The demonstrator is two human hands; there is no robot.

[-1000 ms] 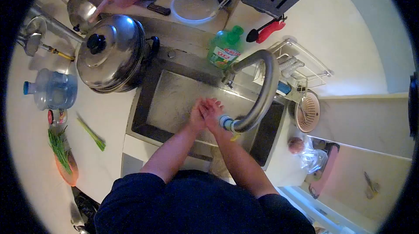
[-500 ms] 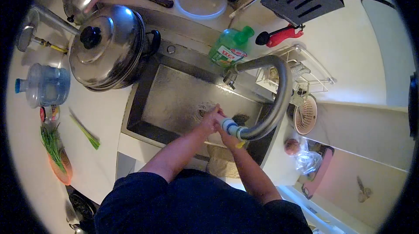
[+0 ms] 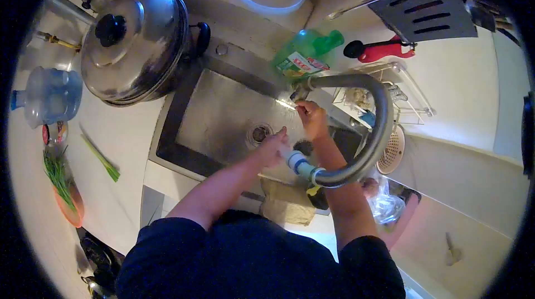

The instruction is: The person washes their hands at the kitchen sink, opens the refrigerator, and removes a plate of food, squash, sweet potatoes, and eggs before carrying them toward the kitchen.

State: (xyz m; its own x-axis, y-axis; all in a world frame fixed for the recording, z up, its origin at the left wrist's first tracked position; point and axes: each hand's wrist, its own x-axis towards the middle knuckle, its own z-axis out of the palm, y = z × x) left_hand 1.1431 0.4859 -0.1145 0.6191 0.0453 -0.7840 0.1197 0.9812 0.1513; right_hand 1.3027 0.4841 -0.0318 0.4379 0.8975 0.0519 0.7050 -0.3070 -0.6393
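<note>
My right hand [image 3: 313, 120] reaches up to the base of the faucet [image 3: 384, 115], its fingers closed on the faucet handle [image 3: 301, 94]. My left hand [image 3: 272, 149] is over the metal sink [image 3: 214, 115], just beside the white spout end [image 3: 301, 165]. The left thumb is stretched out and I see nothing held; the other fingers are partly hidden. Below and left of the thumb lies the round drain [image 3: 260, 133]. A green detergent bottle [image 3: 298, 59] stands behind the faucet base.
A large lidded steel pot [image 3: 134, 42] stands left of the sink. On the left counter are a water jug [image 3: 56, 95], green stalks [image 3: 100, 157] and greens [image 3: 58, 173] on an orange dish. A wire rack [image 3: 409, 90], a strainer [image 3: 392, 151] and a plastic bag [image 3: 387, 204] are at right.
My hands, together under the spout before, are now apart. The right hand has moved up to the faucet handle; the left stays near the spout. The view has shifted slightly.
</note>
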